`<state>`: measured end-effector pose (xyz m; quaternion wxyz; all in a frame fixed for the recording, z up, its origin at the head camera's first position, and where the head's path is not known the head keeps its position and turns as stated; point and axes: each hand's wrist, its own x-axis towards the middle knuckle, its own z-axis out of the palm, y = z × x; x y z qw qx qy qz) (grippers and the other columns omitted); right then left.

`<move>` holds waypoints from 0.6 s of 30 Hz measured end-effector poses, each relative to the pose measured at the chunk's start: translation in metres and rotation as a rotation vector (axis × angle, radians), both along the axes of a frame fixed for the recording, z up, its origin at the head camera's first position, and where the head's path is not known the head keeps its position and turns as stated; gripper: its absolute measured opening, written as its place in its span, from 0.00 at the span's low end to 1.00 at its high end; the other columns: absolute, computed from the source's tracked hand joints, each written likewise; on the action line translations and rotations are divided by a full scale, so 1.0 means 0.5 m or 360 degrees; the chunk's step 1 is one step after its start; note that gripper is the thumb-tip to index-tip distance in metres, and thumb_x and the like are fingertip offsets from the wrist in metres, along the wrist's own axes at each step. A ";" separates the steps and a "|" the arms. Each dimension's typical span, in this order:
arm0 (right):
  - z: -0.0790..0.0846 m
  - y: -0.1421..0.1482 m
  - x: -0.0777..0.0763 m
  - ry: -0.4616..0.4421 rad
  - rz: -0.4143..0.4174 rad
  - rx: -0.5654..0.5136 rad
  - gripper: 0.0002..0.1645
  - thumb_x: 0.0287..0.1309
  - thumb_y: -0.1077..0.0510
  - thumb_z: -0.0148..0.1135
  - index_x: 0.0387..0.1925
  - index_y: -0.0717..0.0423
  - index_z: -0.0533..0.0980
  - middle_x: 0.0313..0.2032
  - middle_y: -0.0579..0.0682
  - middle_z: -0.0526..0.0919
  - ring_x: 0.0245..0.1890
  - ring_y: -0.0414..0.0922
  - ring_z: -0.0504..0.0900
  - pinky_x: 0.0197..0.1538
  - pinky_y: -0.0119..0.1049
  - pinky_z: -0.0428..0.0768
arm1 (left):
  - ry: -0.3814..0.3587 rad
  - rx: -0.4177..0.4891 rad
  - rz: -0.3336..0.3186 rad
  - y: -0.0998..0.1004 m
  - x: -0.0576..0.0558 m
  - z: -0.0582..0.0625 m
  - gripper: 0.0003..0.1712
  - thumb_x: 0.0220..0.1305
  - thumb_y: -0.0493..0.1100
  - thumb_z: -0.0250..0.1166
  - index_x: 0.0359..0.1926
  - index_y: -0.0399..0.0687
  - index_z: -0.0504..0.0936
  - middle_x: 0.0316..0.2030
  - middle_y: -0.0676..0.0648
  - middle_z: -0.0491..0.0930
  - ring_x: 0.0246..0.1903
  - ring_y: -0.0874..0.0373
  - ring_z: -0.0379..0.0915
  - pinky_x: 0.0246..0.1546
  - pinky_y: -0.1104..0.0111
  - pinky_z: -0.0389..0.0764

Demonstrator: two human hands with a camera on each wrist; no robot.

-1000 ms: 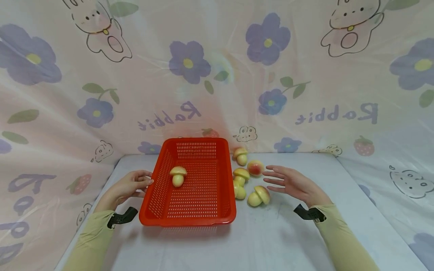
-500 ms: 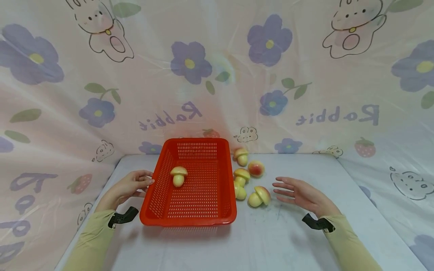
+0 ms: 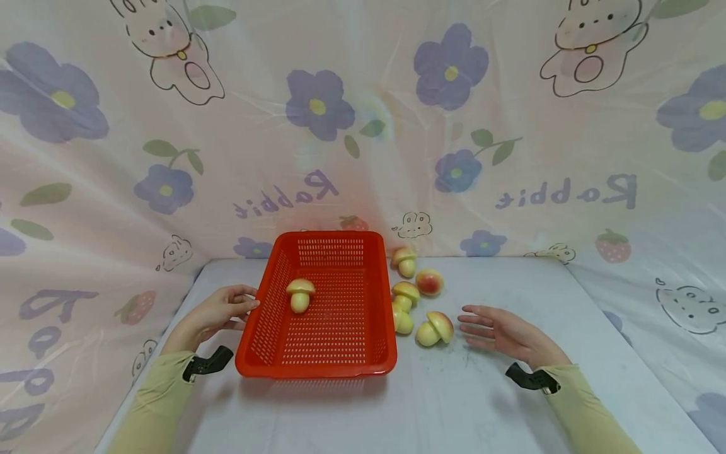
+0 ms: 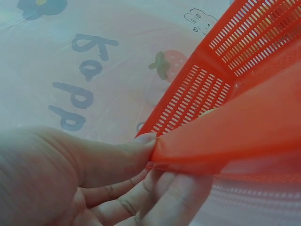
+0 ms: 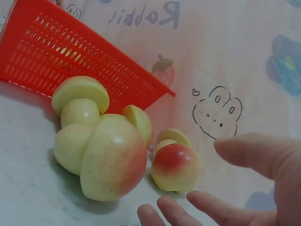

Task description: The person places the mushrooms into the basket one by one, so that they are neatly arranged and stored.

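Note:
A red slotted plastic basket [image 3: 323, 369] stands on the table, left of centre. My left hand [image 3: 218, 309] pinches its left rim; in the left wrist view the thumb [image 4: 117, 160] lies on top and the fingers curl beneath. One mushroom-shaped piece [image 3: 300, 296], yellow with a blushed cap, is inside the basket. Several similar pieces lie along the basket's right side, the nearest to my right hand being a mushroom-shaped piece [image 3: 435, 329] tilted on its side. My right hand [image 3: 507, 329] hovers to its right with fingers extended, apart from it and holding nothing.
A round-looking red and yellow piece [image 3: 429, 282] sits behind, with another mushroom-shaped piece [image 3: 404, 261] near the basket's back right corner. A printed curtain [image 3: 363, 126] rises behind the white table [image 3: 442, 403].
My right hand has drawn back to the right and toward me, away from the pieces. The left hand stays on the basket rim, and the basket and pieces look unmoved.

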<state>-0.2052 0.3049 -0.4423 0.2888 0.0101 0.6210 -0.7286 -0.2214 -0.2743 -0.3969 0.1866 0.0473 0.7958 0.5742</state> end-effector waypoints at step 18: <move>-0.029 -0.041 -0.009 -0.0119 -0.0077 0.0102 0.40 0.69 0.47 0.51 0.71 0.65 0.50 0.65 0.65 0.62 0.58 0.56 0.71 0.58 0.53 0.72 | 0.0003 0.0014 0.0014 -0.002 -0.001 -0.006 0.29 0.68 0.43 0.60 0.61 0.28 0.62 0.39 0.40 0.77 0.33 0.51 0.77 0.37 0.58 0.83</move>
